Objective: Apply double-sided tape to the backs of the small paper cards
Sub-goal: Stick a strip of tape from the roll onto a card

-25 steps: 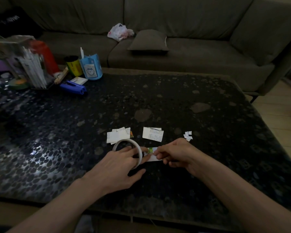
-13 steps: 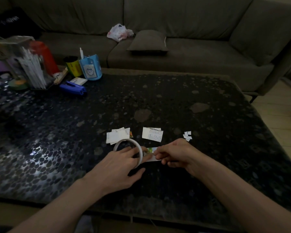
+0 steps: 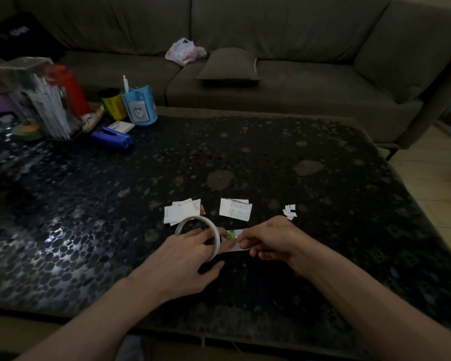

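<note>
The left hand (image 3: 190, 252) holds the tape roll (image 3: 191, 219), a thin pale ring standing on edge on the table (image 3: 310, 183). Its fingers pass through the hoop and the thumb lies outside below, so the grip closes on the band. One fingertip reaches past the ring onto the small card (image 3: 234, 248). The right hand (image 3: 271, 238) has its fingers curled, and its grip pinches the right end of that card. The card is a white paper slip with a green printed patch, lying flat between the two hands near the front of the table. Whether tape lies on it I cannot tell.

Just behind the roll sits a loose pile of white cards (image 3: 179, 212). To its right is a second pile (image 3: 235, 209) with fine print, then a cluster of tiny paper scraps (image 3: 289, 211). The tabletop is dark and glossy with a pebble pattern. A blue stapler (image 3: 112, 136) and a blue pen holder (image 3: 139, 108) stand at the far left. A soft grey-brown sofa (image 3: 310, 87) runs behind.
</note>
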Tool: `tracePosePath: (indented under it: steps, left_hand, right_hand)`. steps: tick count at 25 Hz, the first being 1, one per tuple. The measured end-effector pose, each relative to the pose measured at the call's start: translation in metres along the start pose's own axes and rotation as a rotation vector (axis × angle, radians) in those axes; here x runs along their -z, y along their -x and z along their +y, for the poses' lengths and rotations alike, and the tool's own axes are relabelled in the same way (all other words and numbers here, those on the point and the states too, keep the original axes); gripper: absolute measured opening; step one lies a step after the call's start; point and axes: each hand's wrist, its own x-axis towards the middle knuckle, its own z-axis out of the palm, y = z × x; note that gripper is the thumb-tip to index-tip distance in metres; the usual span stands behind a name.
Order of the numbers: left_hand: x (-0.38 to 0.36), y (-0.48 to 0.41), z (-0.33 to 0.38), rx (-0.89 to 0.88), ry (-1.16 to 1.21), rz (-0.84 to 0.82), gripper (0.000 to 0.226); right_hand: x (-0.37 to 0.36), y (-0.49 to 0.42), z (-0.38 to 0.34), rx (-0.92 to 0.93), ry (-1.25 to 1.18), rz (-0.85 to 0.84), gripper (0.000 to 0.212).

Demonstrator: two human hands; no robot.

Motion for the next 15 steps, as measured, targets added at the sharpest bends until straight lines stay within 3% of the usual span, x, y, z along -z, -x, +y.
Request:
tracePosePath:
  steps: [15]
  left_hand:
    - [0.0002,-0.0032,0.0007,-0.001,-0.041,-0.027,0.06]
  right_hand:
    - [-0.0002,-0.0032,0.0021,-0.008,-0.018,0.01,0.014]
